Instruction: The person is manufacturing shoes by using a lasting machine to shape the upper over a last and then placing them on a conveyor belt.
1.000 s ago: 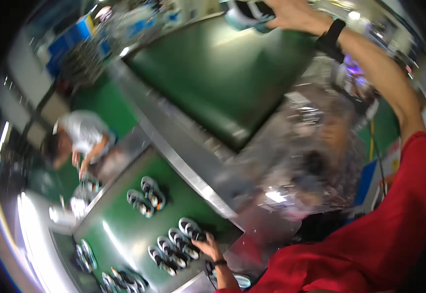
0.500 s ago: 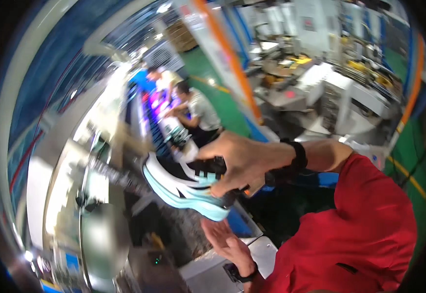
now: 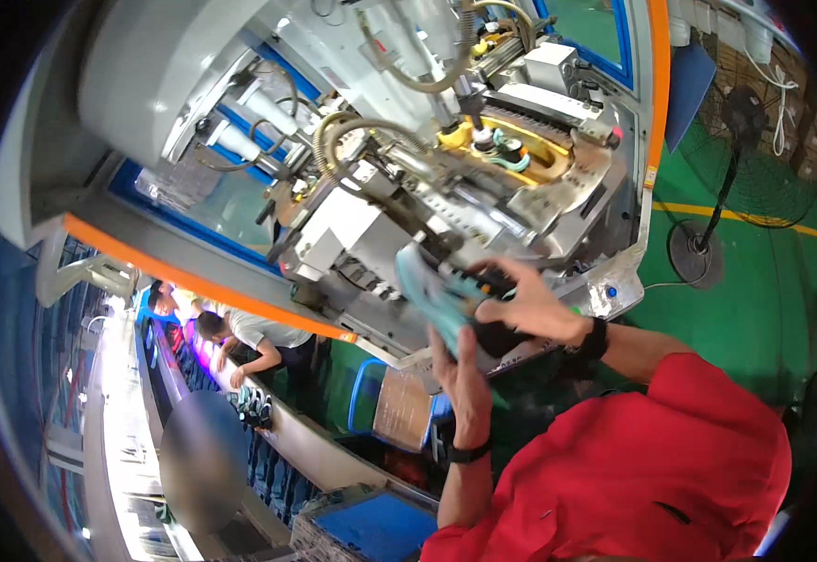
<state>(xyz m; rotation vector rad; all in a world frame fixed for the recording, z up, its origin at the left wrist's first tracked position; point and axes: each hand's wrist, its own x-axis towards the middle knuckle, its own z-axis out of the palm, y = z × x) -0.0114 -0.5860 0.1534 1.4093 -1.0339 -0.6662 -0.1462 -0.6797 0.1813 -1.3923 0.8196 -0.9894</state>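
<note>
Holding a pale blue and dark shoe (image 3: 430, 292) in front of the machine (image 3: 357, 225).
Your right hand (image 3: 532, 305) is closed on its dark part; your left hand (image 3: 466, 391) is raised to it, fingers at the pale blue side, though whether they grip cannot be told. A black fan (image 3: 743, 114) stands on the green floor (image 3: 764, 309) to your right.

No text or numbers I can read; shoe (image 3: 424, 290) I hold is blurred, marks (image 3: 651, 176) on the orange frame (image 3: 660, 84) too small.
</note>
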